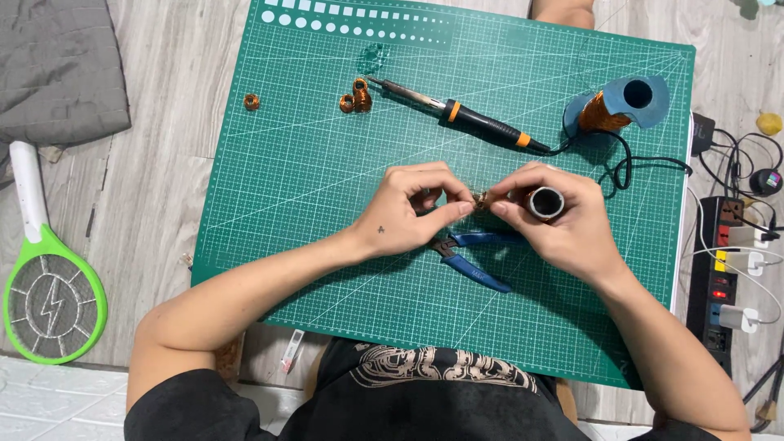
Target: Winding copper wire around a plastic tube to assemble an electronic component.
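Observation:
My left hand [412, 208] and my right hand [559, 224] meet over the middle of the green cutting mat [327, 163]. Between their fingertips they pinch a small copper wire coil [482, 200]. My right hand also holds a short grey tube [545, 202], its open end facing up. Blue-handled pliers [478, 257] lie on the mat just below my hands. A soldering iron [457, 113] with a black and orange handle rests on the mat beyond them.
Two copper coils [356, 96] lie near the iron's tip, another coil [251, 101] on the floor left of the mat. A blue spool of copper wire [612, 110] lies at the mat's right. A power strip [723, 269] with plugs sits right; a green racket-shaped swatter [49, 286] left.

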